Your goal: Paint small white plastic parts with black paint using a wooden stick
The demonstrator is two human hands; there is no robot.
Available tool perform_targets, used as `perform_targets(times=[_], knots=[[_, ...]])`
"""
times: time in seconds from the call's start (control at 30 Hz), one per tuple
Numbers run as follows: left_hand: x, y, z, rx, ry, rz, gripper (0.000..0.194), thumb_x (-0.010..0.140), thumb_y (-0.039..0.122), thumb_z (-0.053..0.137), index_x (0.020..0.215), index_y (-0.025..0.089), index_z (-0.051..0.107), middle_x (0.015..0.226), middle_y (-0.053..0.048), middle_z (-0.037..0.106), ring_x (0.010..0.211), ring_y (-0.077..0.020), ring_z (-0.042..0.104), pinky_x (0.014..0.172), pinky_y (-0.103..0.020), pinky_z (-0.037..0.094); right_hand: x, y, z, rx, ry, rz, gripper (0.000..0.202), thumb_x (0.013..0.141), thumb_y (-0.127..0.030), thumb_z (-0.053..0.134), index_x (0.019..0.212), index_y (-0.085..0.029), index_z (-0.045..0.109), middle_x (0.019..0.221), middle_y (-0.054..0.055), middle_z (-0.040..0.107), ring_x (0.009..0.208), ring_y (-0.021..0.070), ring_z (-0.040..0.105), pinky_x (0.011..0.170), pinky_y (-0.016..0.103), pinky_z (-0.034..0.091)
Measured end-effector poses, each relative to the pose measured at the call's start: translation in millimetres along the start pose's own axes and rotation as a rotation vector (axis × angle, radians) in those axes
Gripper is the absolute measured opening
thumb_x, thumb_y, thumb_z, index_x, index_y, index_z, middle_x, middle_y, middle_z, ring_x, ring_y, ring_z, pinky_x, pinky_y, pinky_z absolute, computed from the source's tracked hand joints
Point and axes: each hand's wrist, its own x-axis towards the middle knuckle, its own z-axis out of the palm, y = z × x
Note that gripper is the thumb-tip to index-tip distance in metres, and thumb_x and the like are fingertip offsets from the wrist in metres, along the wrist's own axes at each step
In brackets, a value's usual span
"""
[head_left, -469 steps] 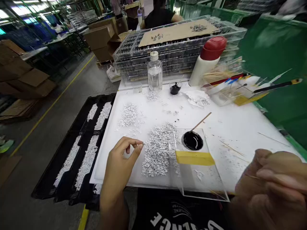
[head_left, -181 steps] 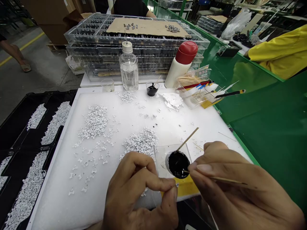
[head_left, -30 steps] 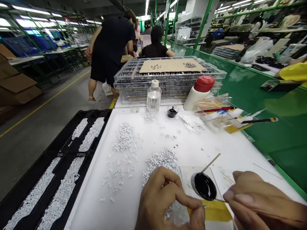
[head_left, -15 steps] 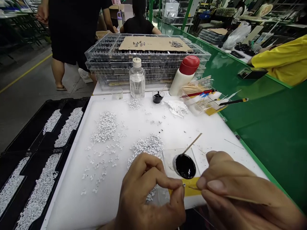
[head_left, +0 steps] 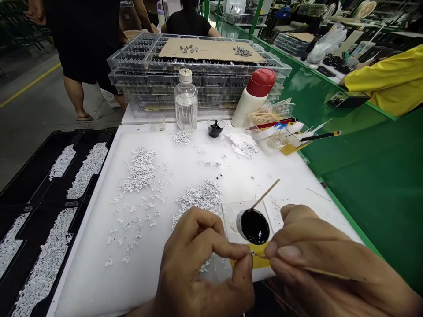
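Observation:
Between thumb and forefinger, my left hand (head_left: 208, 259) pinches a small white part (head_left: 252, 253) with a dark spot on it. My right hand (head_left: 317, 255) grips a thin wooden stick (head_left: 325, 273), whose tip touches or nearly touches that part. Just beyond the fingers stands a cup of black paint (head_left: 254, 226) with another wooden stick (head_left: 266, 193) leaning in it. The cup rests on a clear plastic plate (head_left: 228, 211), with a yellow patch (head_left: 261, 262) nearer me. A heap of small white parts (head_left: 201, 196) lies behind my left hand, partly hidden by it.
Another white heap (head_left: 140, 169) lies left on the white table (head_left: 89, 264). Behind are a clear bottle (head_left: 186, 103), a small black-paint cup (head_left: 215, 129), a red-capped flask (head_left: 254, 97) and a stick holder (head_left: 274, 136). Stacked clear trays (head_left: 142, 79) stand beyond; black trays (head_left: 36, 185) sit left.
The right hand has shifted slightly left, bringing the stick tip closer to the small part. The left hand keeps its pinch. The view has shifted slightly, and the standing person appears farther left.

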Motion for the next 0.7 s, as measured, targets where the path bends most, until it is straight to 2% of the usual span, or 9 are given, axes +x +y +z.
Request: perform_targets(times=[0.2, 0.47, 0.7], knots=[[5.5, 1.4, 1.7, 0.009, 0.038, 0.001, 0.017, 0.081, 0.001, 0.072, 0.081, 0.018, 0.067, 0.079, 0.001, 0.056, 0.068, -0.0101, 0.061, 0.056, -0.022, 0.052, 4.1, -1.3, -1.0, -0.032, 0.009, 0.018, 0.026, 0.091, -0.002, 0.074, 0.11, -0.017, 0.067, 0.095, 0.0, 0.075, 0.077, 0.0125, 0.069, 0.071, 0.036, 0.054], [4.7, 3.0, 6.8, 0.013, 0.06, 0.007, 0.016, 0.079, 0.002, 0.072, 0.077, 0.016, 0.067, 0.077, 0.001, 0.056, 0.067, -0.0089, 0.06, 0.056, -0.02, 0.051, -4.6, 1.6, -0.3, -0.018, 0.007, 0.042, 0.024, 0.095, -0.007, 0.073, 0.115, -0.019, 0.067, 0.095, 0.001, 0.073, 0.078, 0.0134, 0.068, 0.076, 0.036, 0.057], [6.9, 3.9, 0.9, 0.014, 0.05, 0.019, 0.015, 0.079, 0.002, 0.073, 0.077, 0.015, 0.068, 0.077, 0.001, 0.057, 0.067, -0.0091, 0.061, 0.056, -0.02, 0.051, 11.2, -7.4, 0.4, -0.05, 0.043, 0.033, 0.02, 0.09, -0.005, 0.077, 0.103, -0.018, 0.07, 0.089, -0.004, 0.076, 0.07, 0.008, 0.069, 0.074, 0.03, 0.059]])
